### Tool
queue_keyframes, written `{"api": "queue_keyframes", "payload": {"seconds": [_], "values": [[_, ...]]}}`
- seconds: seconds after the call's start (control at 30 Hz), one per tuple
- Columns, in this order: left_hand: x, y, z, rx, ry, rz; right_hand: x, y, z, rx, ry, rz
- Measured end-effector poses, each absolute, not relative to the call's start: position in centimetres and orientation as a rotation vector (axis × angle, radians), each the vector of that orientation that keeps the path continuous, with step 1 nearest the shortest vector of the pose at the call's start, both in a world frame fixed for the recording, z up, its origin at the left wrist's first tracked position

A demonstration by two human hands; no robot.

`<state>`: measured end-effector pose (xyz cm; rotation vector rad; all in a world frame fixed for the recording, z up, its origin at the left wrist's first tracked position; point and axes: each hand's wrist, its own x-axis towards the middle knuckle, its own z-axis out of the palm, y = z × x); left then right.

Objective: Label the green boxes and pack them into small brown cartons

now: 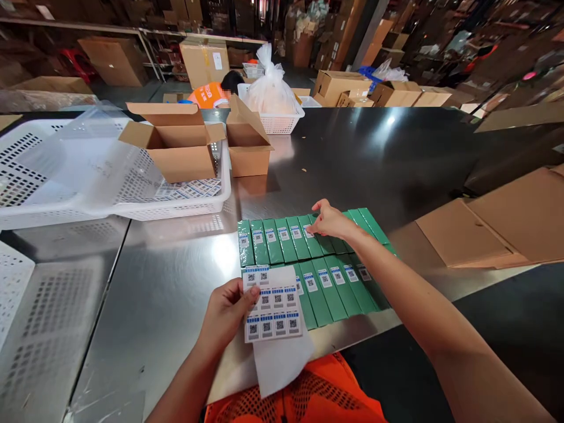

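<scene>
My left hand [230, 308] grips a sheet of QR-code stickers [273, 308] between thumb and fingers, with white backing paper [282, 361] hanging below it. The sheet covers part of the front row of narrow green boxes [324, 302]. Two rows of these boxes lie side by side on the table, many bearing a small QR sticker. Over the back row, my right hand [332, 222] has its thumb on a sticker [309, 231] on one box. Its thumb and index finger are apart, and the remaining fingers are partly hidden. Several back-row boxes lie under the right hand and forearm.
White plastic baskets [185, 207] stand at the left, with an open carton [189, 164] and sticker sheets [200, 189] inside. Another open carton [249, 161] stands beside them. A basket with a tied bag [271, 94] is farther back, near a person in orange [209, 95]. Cardboard [493, 223] lies right.
</scene>
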<state>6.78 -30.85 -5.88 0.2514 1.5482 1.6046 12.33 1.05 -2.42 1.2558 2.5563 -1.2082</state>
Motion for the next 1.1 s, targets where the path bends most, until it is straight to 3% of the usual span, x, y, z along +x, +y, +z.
{"api": "queue_keyframes", "payload": {"seconds": [0.13, 0.3, 0.63, 0.9, 1.1], "values": [[6.8, -30.7, -5.8, 0.251, 1.548, 1.619, 12.6, -0.9, -1.5, 1.210, 2.767, -1.046], [6.8, -30.5, -6.0, 0.234, 1.530, 1.635, 14.0, -8.0, -1.4, 0.461, 2.632, -1.572], [6.7, -30.7, -6.4, 0.227, 1.541, 1.598, 14.9, -9.5, -0.7, -0.212, 2.611, -1.958], [6.8, -30.8, -6.4, 0.231, 1.546, 1.584, 15.6, -8.8, -0.8, 0.416, 2.448, -2.248], [6.9, -31.0, -7.4, 0.260, 1.543, 1.607, 16.6, -0.3, -0.2, 1.267, 2.526, -1.845]]}}
